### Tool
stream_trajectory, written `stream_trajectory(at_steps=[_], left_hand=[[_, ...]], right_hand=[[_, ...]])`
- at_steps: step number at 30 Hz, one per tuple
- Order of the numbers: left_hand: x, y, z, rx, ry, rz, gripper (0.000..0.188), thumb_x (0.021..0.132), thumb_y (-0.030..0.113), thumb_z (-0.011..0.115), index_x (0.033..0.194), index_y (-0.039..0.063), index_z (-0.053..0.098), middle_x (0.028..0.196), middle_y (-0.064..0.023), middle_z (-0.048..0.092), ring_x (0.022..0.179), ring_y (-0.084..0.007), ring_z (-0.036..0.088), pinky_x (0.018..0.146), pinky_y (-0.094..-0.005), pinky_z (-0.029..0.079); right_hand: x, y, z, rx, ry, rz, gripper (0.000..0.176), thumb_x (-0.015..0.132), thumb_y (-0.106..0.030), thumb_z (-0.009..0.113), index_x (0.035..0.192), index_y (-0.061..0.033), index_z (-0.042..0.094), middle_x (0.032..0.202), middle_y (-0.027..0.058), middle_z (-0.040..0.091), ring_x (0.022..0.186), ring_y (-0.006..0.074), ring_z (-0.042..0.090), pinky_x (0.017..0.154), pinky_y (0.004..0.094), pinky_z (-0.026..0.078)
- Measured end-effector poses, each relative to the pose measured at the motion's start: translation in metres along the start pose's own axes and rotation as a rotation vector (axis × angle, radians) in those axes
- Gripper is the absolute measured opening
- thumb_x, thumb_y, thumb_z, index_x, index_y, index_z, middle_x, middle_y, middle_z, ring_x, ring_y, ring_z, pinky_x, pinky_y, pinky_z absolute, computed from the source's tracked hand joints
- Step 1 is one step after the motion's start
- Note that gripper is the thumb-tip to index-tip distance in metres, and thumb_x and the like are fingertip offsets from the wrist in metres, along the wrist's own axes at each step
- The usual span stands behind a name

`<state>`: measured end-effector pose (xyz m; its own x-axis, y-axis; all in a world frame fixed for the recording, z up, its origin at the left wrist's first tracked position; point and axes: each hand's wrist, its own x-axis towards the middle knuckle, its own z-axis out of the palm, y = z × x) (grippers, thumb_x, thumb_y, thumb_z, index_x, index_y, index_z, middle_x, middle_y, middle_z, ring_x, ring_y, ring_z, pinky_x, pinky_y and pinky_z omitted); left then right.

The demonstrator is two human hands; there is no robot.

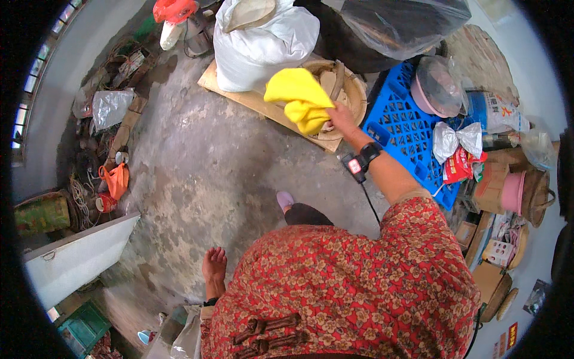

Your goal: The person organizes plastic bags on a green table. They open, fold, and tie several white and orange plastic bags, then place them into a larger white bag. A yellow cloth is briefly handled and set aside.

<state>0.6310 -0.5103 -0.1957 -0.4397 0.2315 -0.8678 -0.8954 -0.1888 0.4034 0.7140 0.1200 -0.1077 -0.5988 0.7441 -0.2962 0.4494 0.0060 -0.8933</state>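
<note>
A bright yellow cloth (299,96) is bunched in my right hand (341,117), which grips it by one corner. The cloth hangs over the near side of a round woven basket (358,96); whether it touches the basket I cannot tell. Inside the basket lie a wooden stick (338,78) and pale pieces, partly hidden by the cloth. Beside it, a full white woven sack (255,54) stands on a wooden board (260,110). My left hand (214,265) hangs low by my side above the concrete floor, fingers slightly apart and holding nothing.
To the right, a blue plastic pallet (401,121) carries a pink basin (423,96) and bags. Boxes and baskets line the right wall. Clutter with an orange plastic bag (115,179) lies along the left wall, near a white panel (89,256). A plastic-covered dark container (399,27) stands at the back.
</note>
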Motion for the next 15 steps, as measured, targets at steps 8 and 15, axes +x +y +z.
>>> stream_trajectory(at_steps=[8,15], left_hand=[[-0.023,0.008,0.026,0.026,0.199,0.032,0.037,0.089,0.035,0.054,0.114,0.009,0.051,0.122,-0.0103,0.053,0.110,-0.0275,0.051,0.089,-0.0392,0.041],[-0.040,0.013,0.048,0.060,0.176,0.046,0.036,0.089,0.034,0.054,0.115,0.007,0.051,0.121,-0.0099,0.054,0.108,-0.0269,0.053,0.086,-0.0375,0.043]], right_hand=[[0.029,0.091,-0.083,0.166,0.452,0.489,0.033,0.084,-0.035,0.060,0.094,-0.0047,0.052,0.076,0.0061,0.056,0.056,0.0161,0.054,0.044,0.0304,0.037],[-0.012,0.166,-0.021,-0.182,0.109,0.361,0.021,0.085,-0.024,0.054,0.085,-0.0023,0.054,0.063,0.0072,0.054,0.051,0.0154,0.054,0.042,0.0305,0.041]])
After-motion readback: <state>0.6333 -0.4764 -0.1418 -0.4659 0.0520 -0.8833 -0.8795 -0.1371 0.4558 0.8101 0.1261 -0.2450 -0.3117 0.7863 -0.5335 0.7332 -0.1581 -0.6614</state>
